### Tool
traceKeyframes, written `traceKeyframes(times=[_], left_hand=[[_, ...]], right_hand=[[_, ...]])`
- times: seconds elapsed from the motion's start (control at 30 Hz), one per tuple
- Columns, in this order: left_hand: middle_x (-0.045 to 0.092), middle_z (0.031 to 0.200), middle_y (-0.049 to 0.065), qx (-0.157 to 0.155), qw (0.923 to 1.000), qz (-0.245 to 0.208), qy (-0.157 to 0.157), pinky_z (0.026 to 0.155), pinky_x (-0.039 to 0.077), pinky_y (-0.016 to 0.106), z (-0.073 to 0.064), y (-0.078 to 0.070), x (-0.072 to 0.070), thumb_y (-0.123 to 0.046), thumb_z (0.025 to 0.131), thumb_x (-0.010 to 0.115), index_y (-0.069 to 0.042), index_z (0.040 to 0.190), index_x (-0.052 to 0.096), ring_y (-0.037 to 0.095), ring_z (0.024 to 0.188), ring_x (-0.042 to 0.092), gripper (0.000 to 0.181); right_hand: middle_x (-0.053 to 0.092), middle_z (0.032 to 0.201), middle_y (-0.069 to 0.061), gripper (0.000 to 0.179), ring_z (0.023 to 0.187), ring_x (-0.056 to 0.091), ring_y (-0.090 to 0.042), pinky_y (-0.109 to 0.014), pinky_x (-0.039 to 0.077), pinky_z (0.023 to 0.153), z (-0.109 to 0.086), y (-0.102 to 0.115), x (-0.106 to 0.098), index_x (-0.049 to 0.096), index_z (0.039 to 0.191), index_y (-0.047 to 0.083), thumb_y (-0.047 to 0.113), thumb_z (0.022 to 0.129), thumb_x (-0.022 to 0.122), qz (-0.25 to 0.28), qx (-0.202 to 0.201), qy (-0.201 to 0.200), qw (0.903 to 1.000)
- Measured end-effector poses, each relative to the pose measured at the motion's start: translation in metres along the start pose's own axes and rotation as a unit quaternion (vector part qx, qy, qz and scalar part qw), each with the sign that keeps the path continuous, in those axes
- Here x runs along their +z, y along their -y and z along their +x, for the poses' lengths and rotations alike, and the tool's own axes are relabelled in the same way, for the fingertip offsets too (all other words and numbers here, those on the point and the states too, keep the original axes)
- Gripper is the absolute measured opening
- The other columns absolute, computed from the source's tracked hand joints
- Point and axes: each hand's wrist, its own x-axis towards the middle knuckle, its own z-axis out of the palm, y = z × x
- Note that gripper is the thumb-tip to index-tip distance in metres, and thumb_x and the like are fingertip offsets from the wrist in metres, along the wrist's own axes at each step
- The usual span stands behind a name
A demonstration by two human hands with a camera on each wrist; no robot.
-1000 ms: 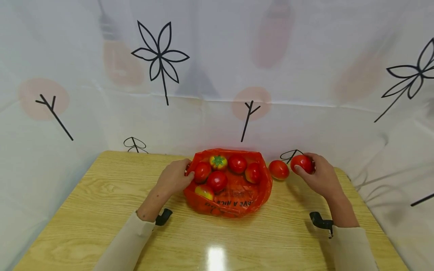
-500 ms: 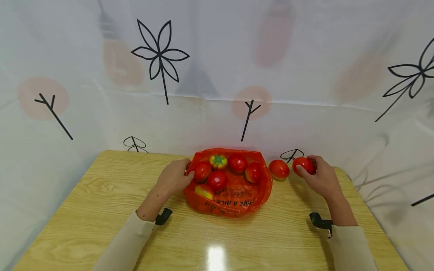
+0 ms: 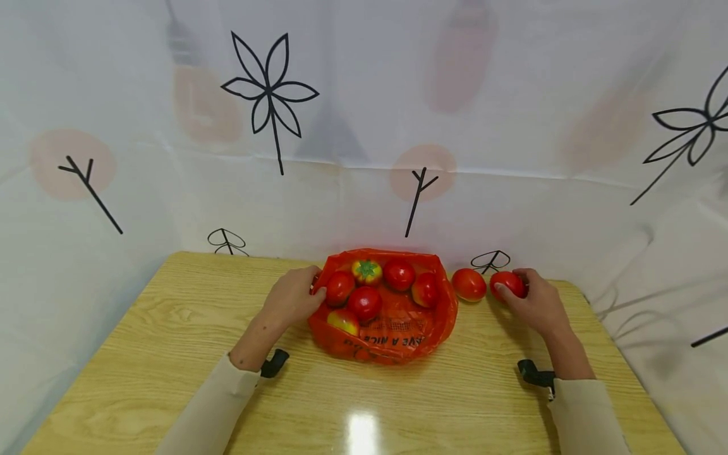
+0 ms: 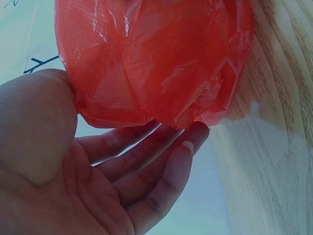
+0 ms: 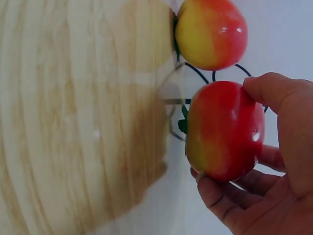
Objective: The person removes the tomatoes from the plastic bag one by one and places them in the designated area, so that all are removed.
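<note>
A red plastic bag [image 3: 398,328] lies open on the table with several shiny red and yellow tomatoes [image 3: 365,303] inside, one showing its green calyx. My left hand [image 3: 292,297] holds the bag's left rim; in the left wrist view the fingers [image 4: 166,188] curl by the bag's wall [image 4: 161,63]. To the right of the bag, my right hand [image 3: 537,300] grips a tomato [image 5: 225,129] between thumb and fingers, its green calyx facing the table. Between that tomato and the bag sits another tomato [image 3: 469,285], apart from my fingers.
The wooden table [image 3: 188,328] ends at the back against a white patterned cloth [image 3: 352,202]. The bag and loose tomatoes are near that back edge. A black mount [image 3: 534,374] is strapped at my right wrist, and another black mount [image 3: 275,364] at my left.
My right hand has come down with the tomato, toward the table and beside the other loose tomato. My left hand and the bag have stayed in place.
</note>
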Motion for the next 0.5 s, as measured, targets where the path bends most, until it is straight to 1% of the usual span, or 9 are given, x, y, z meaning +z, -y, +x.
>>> traceKeyframes(times=[0.23,0.4,0.5], left_hand=[[0.071,0.098,0.007,0.001,1.0000,-0.002,0.003,0.069,0.055,0.034,-0.0001,-0.0002,-0.0007,-0.019,0.099,0.070,-0.001,0.123,0.069,0.021,0.079,0.061,0.030],[0.070,0.094,0.006,0.002,1.0000,0.002,0.005,0.066,0.053,0.034,0.0004,0.0000,-0.0004,-0.019,0.099,0.069,-0.001,0.121,0.069,0.022,0.077,0.060,0.029],[0.069,0.093,0.006,0.003,1.0000,0.003,0.006,0.065,0.052,0.033,0.0005,0.0001,-0.0003,-0.019,0.099,0.069,-0.001,0.121,0.069,0.021,0.076,0.059,0.029]], right_hand=[[0.057,0.131,-0.039,0.069,0.110,0.058,-0.053,-0.066,0.054,0.093,0.0007,-0.0032,0.0033,0.045,0.143,-0.015,0.039,0.104,0.066,-0.003,0.004,0.009,0.9999],[0.056,0.133,-0.040,0.071,0.111,0.057,-0.054,-0.067,0.054,0.093,0.0016,-0.0055,0.0049,0.043,0.145,-0.015,0.040,0.105,0.064,-0.007,0.007,0.017,0.9998],[0.056,0.132,-0.040,0.073,0.109,0.058,-0.052,-0.065,0.054,0.092,0.0018,-0.0052,0.0051,0.043,0.146,-0.015,0.042,0.105,0.063,-0.008,0.006,0.018,0.9998]])
